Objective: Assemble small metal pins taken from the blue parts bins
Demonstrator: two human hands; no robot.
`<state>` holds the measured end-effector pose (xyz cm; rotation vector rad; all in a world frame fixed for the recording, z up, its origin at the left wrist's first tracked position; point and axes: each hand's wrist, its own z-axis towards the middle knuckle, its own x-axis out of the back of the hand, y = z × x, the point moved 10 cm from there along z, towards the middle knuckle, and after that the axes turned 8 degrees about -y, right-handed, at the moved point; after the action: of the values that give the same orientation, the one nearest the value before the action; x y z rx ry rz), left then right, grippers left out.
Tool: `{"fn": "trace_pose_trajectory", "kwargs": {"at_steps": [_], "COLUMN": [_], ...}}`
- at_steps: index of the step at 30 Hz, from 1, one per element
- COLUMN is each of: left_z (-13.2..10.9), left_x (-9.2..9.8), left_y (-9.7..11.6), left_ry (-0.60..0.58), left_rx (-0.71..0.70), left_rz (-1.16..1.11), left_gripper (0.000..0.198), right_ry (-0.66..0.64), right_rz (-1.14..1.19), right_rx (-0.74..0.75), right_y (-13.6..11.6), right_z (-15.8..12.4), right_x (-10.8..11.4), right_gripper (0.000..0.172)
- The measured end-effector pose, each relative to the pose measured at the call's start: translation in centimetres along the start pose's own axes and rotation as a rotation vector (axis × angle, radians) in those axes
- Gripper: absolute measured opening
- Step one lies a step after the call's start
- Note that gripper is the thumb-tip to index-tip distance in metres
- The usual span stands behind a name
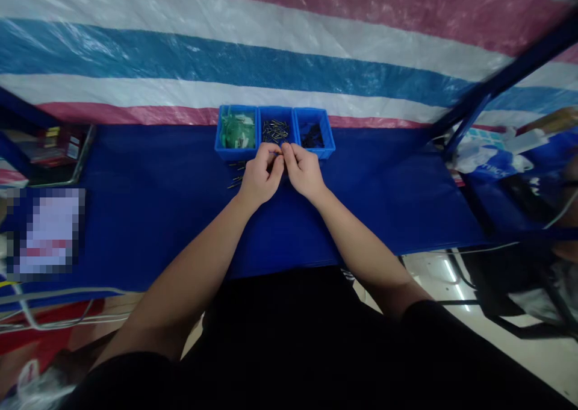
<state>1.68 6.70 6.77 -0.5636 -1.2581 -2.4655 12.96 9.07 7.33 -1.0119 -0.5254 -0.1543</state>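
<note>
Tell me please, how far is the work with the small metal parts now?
Done: a few pins lie on the blue table beside the left hand. In hand: left and right hand meet fingertip to fingertip before the middle bin; whatever they pinch is too small to see. Left: that bin holds many more pins.

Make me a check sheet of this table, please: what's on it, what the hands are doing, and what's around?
Surface: blue table, cloth-covered.
Job's things: three blue bins; left bin holds green pieces, middle bin small metal pins, right bin dark pieces.
Clutter: loose pins beside the left hand.
Grips: left hand and right hand meet fingertip to fingertip before the middle bin; anything pinched is too small to tell.
Cables: white cords at lower left.
Surroundings: striped tarp behind; blue frame at right.
</note>
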Motion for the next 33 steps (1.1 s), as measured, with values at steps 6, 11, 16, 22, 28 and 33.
{"fn": "trace_pose_trajectory", "kwargs": {"at_steps": [6, 11, 16, 22, 28, 33], "left_z": [0.3, 0.2, 0.1, 0.2, 0.2, 0.2], "left_x": [0.7, 1.0, 0.6, 0.6, 0.4, -0.1], "left_y": [-0.6, -1.6, -2.0, -2.6, -2.6, -1.9], "left_ry": [0.038, 0.076, 0.05, 0.035, 0.016, -0.022], "left_rx": [0.077, 0.128, 0.163, 0.179, 0.187, 0.161], "left_rz": [0.113, 0.111, 0.064, 0.023, 0.0, 0.04], "left_gripper": [0.015, 0.013, 0.018, 0.025, 0.03, 0.027], "right_ry": [0.081, 0.048, 0.038, 0.012, 0.026, 0.082], "right_rz": [-0.03, -0.098, -0.081, -0.047, 0.084, 0.368], "right_rx": [0.123, 0.195, 0.152, 0.2, 0.051, -0.124], "right_y": [-1.1, -1.7, -1.0, -1.6, 0.2, 3.4], "right_z": [-0.2, -0.2, 0.0, -0.1, 0.2, 0.4], "right_x": [0.6, 0.2, 0.1, 0.3, 0.4, -0.2], "right_gripper": [0.019, 0.014, 0.018, 0.026, 0.02, 0.027]}}
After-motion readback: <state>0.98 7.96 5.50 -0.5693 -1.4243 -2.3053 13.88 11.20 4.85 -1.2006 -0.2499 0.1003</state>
